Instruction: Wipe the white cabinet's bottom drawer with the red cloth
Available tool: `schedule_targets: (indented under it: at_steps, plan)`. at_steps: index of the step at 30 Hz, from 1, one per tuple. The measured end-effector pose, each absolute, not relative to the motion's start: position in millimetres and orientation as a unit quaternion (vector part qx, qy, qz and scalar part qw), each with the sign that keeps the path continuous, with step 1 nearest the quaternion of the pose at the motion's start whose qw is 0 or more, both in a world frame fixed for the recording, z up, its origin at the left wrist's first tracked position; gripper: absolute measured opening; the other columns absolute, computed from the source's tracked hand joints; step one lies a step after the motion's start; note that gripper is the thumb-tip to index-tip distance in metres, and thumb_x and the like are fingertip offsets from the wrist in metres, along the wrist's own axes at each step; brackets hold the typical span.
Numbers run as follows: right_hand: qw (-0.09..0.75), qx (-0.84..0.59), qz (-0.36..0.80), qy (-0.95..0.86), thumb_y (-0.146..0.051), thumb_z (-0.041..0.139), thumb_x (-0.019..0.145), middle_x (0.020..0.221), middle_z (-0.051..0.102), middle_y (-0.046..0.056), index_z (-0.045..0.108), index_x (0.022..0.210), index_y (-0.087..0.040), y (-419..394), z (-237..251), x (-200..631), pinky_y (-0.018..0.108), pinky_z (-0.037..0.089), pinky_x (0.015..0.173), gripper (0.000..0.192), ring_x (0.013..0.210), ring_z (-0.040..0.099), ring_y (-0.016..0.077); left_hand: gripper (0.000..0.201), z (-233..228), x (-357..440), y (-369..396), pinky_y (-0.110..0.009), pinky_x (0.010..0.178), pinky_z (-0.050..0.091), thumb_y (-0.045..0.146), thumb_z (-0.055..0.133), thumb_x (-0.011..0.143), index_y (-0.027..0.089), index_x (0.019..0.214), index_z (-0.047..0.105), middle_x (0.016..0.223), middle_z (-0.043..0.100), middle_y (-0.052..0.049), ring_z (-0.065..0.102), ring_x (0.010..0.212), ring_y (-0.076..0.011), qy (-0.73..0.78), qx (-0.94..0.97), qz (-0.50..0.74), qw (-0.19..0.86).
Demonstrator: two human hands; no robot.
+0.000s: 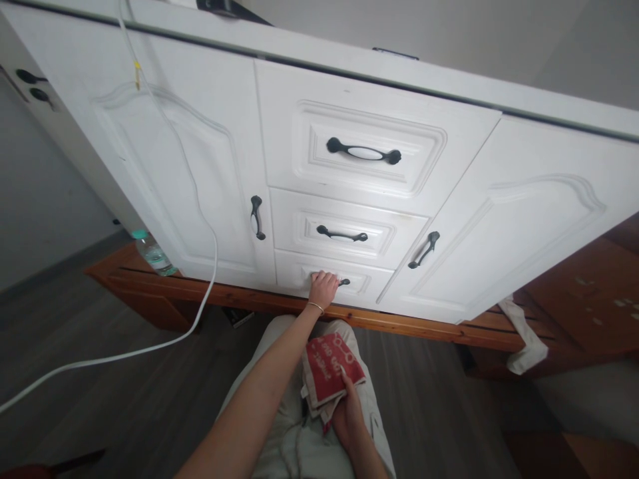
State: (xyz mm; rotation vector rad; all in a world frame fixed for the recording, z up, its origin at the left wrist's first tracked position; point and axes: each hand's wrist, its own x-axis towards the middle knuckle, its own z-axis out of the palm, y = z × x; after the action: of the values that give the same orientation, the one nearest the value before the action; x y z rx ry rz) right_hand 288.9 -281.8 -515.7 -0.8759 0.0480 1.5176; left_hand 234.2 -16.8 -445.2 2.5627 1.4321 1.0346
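Room: grey plank floor (pixel 120 392) and a pale wall, with a white cabinet (pixel 164 173) standing on a brown wooden base (pixel 409 326); only the head view shows it.
Cabinet front: two doors flank a middle column of three drawers, each with a dark handle lying crosswise.
Bottom drawer (pixel 359 283): lowest of the three, just above the wooden base, closed as far as can be seen.
Bottom handle (pixel 343 282): long axis runs left to right along the drawer front; only its right end shows past the fingers.
Left hand (pixel 323 289): arm stretched forward, fingers curled over the bottom handle from above, clenched on it; a thin bracelet at the wrist.
Right hand (pixel 348 416): low over the lap, grasping a folded red and white cloth (pixel 330 372), well apart from the cabinet.
Nearer hand: the left, already on the handle; the drawer lies straight ahead of it.
Around: a white cable (pixel 200 213) hangs down the left door and trails across the floor; a plastic bottle (pixel 154 256) stands at the left end of the base; a white rag (pixel 524 342) drapes over its right end.
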Motion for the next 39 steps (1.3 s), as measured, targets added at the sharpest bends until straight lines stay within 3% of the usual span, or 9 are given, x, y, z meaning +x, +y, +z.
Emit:
schedule_targets:
  at_steps: [3, 9, 14, 19, 22, 26, 32, 39]
  plan:
    - [0.636, -0.386, 0.669, 0.017, -0.041, 0.078, 0.072, 0.113, 0.076, 0.013, 0.072, 0.111, -0.017, -282, -513, 288, 0.051, 0.054, 0.098, 0.047, 0.109, 0.070, 0.0305, 0.028, -443, 235, -20, -0.042, 0.093, 0.032, 0.029, 0.042, 0.102, 0.020, 0.087, 0.064, 0.090, 0.064, -0.010, 0.053, 0.097, -0.0257, 0.464, 0.816, 0.343, 0.032]
    - [0.634, -0.393, 0.666, 0.030, -0.028, 0.080, 0.065, 0.101, 0.079, 0.010, 0.074, 0.104, -0.016, -282, -508, 291, 0.050, 0.054, 0.098, 0.041, 0.101, 0.072, 0.0306, 0.027, -434, 238, -31, -0.042, 0.098, 0.034, 0.028, 0.042, 0.102, 0.021, 0.089, 0.064, 0.090, 0.066, -0.008, 0.056, 0.098, -0.0241, 0.465, 0.792, 0.385, 0.088]
    - [0.630, -0.379, 0.677, 0.029, -0.016, 0.077, 0.061, 0.096, 0.079, 0.010, 0.075, 0.096, -0.015, -283, -509, 292, 0.051, 0.054, 0.096, 0.035, 0.101, 0.072, 0.0315, 0.021, -418, 221, -26, -0.036, 0.095, 0.044, 0.032, 0.042, 0.103, 0.021, 0.109, 0.060, 0.103, 0.068, -0.006, 0.061, 0.098, -0.0195, 0.461, 0.750, 0.447, 0.159]
    - [0.641, -0.363, 0.677, 0.000, -0.002, 0.069, 0.051, 0.100, 0.078, 0.008, 0.073, 0.101, -0.016, -283, -513, 288, 0.048, 0.054, 0.097, 0.052, 0.097, 0.072, 0.0291, 0.031, -416, 198, -87, -0.038, 0.093, 0.050, 0.036, 0.033, 0.104, 0.020, 0.110, 0.059, 0.108, 0.064, -0.011, 0.060, 0.103, -0.0221, 0.506, 0.674, 0.503, 0.193]
    - [0.648, -0.360, 0.670, -0.022, -0.005, 0.068, 0.053, 0.105, 0.077, 0.009, 0.072, 0.105, -0.017, -284, -524, 288, 0.048, 0.052, 0.101, 0.054, 0.101, 0.071, 0.0280, 0.028, -446, 203, -168, -0.041, 0.099, 0.051, 0.033, 0.038, 0.102, 0.022, 0.105, 0.065, 0.110, 0.068, -0.009, 0.062, 0.108, -0.0223, 0.474, 0.705, 0.452, 0.274]
    - [0.663, -0.404, 0.630, -0.001, -0.030, 0.075, 0.063, 0.105, 0.076, 0.008, 0.074, 0.094, -0.024, -285, -549, 292, 0.047, 0.050, 0.105, 0.031, 0.110, 0.068, 0.0259, 0.043, -503, 215, -242, -0.057, 0.123, 0.027, 0.023, 0.039, 0.098, 0.031, 0.135, 0.060, 0.143, 0.058, -0.002, 0.044, 0.140, -0.0240, 0.390, 0.805, 0.262, 0.362]
    - [0.669, -0.411, 0.619, -0.016, -0.038, 0.076, 0.066, 0.105, 0.077, 0.008, 0.075, 0.088, -0.026, -281, -570, 293, 0.050, 0.050, 0.105, 0.025, 0.106, 0.069, 0.0269, 0.047, -533, 211, -231, -0.058, 0.125, 0.022, 0.032, 0.038, 0.101, 0.035, 0.146, 0.050, 0.152, 0.050, 0.001, 0.038, 0.146, -0.0229, 0.346, 0.834, 0.203, 0.378]
    - [0.671, -0.388, 0.632, 0.008, -0.032, 0.076, 0.063, 0.103, 0.078, 0.005, 0.077, 0.085, -0.025, -279, -576, 289, 0.045, 0.049, 0.109, 0.023, 0.101, 0.072, 0.0257, 0.046, -533, 210, -234, -0.058, 0.124, 0.024, 0.033, 0.036, 0.100, 0.034, 0.140, 0.058, 0.149, 0.054, 0.000, 0.041, 0.144, -0.0242, 0.377, 0.806, 0.228, 0.395]
